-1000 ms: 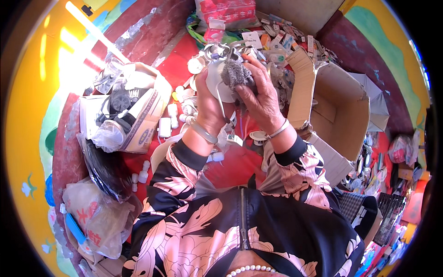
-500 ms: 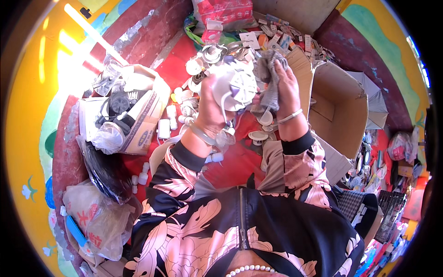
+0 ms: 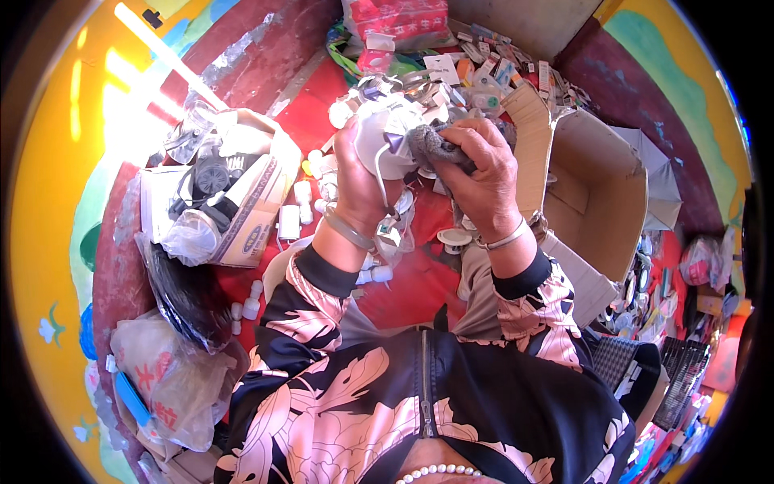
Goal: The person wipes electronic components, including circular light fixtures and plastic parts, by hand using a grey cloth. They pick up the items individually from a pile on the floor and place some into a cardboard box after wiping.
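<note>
My left hand point(image 3: 363, 181) grips a round white lamp fitting point(image 3: 377, 145) by its edge, held up in front of me. A white cord point(image 3: 380, 171) hangs from the fitting past my left palm, with a small connector box point(image 3: 389, 234) below. My right hand point(image 3: 484, 173) pinches a bunched grey cloth point(image 3: 435, 149), which presses against the fitting's right side. Part of the fitting is hidden behind cloth and fingers. Beyond it lies a pile of white lamp parts point(image 3: 347, 111).
An empty-looking cardboard box point(image 3: 601, 189) stands open on the right. At left, another carton point(image 3: 246, 230) holds dark and clear fittings. White bulb-like pieces point(image 3: 290, 222) lie on the red cloth point(image 3: 411, 282). Small packages point(image 3: 492, 64) are heaped at the back; a plastic bag point(image 3: 169, 371) sits lower left.
My right hand has brought the grey cloth left, from beside the lamp fitting onto it. The fitting has shifted slightly left and turned in my left hand.
</note>
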`<state>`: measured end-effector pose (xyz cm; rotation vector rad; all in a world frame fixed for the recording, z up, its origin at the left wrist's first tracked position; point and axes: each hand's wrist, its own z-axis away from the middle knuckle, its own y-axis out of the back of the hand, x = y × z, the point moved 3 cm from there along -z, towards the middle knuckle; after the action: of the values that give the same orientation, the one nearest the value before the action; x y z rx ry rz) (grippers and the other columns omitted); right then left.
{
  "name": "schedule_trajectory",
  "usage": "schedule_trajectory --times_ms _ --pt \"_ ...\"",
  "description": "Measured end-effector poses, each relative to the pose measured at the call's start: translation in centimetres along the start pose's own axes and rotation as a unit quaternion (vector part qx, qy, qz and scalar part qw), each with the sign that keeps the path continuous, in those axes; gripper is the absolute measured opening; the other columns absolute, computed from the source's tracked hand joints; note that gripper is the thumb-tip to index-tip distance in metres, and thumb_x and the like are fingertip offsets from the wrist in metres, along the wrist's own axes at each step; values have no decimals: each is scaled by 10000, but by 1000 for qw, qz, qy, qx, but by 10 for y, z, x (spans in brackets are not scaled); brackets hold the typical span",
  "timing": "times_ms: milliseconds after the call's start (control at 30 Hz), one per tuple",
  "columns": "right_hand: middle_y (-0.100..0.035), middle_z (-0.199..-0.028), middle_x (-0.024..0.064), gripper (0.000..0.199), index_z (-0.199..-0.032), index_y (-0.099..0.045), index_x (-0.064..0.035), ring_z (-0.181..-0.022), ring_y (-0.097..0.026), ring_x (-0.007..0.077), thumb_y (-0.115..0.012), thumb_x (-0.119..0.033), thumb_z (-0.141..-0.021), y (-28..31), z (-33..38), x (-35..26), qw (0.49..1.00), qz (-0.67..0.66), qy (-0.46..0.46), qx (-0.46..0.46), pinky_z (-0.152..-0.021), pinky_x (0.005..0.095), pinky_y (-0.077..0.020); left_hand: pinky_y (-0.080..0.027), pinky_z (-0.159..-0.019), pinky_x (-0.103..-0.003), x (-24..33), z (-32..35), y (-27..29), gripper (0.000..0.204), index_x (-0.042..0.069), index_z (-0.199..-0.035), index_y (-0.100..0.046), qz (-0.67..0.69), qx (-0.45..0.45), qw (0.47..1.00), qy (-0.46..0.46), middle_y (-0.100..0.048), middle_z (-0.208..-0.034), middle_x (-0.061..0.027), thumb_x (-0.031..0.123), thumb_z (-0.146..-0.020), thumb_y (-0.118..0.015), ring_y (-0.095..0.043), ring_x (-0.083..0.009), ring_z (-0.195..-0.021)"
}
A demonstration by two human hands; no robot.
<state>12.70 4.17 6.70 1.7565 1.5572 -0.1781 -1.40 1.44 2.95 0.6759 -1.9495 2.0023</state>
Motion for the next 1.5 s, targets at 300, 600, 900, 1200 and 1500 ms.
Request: schedule_trajectory --times_ms 300,600,900,1200,1500 --pt "-638 -865 74 185 -927 -611 -26 -716 -618 190 -677 -74 -761 -8 12 16 944 -148 -292 43 -591 304 -492 -444 -917 -353 -10 -2 9 577 10 -1191 -501 -42 -39 998 22 -593 -1093 -119 448 -945 -215 -571 -224 -1023" --pt "-642 -916 57 245 -1085 -581 -45 -723 -601 130 -558 -217 -911 7 10 42 692 -613 -373 75 -608 233 -483 -516 -802 -492 -3 -6 12 695 26 -1243 -468 57 -19 995 78 -609 -1079 -190 578 -861 -286 -616 -357 -978" --pt "-618 -1023 107 375 -1043 -610 -46 -950 -572 269 -685 22 -681 -10 3 11 996 -65 -39 49 -850 349 -445 -497 -798 -401 -10 2 1 586 64 -1161 -532 -44 9 998 47 -601 -1080 -95 500 -904 -237 -600 -245 -953" --pt "-638 -974 80 403 -956 -667 -72 -887 -594 261 -669 50 -571 -30 12 -25 983 -40 101 -147 -810 360 -477 -507 -745 -385 5 -2 10 645 28 -1070 -554 -21 58 998 -3 -624 -898 -134 582 -870 -290 -612 -273 -806" --pt "-622 -938 44 292 -1022 -633 9 -875 -590 124 -692 -15 -737 -1 3 -3 842 -387 -220 -304 -796 262 -470 -520 -628 -343 29 -3 4 679 18 -1097 -538 -23 49 995 -85 -627 -898 -165 613 -851 -323 -631 -283 -790"
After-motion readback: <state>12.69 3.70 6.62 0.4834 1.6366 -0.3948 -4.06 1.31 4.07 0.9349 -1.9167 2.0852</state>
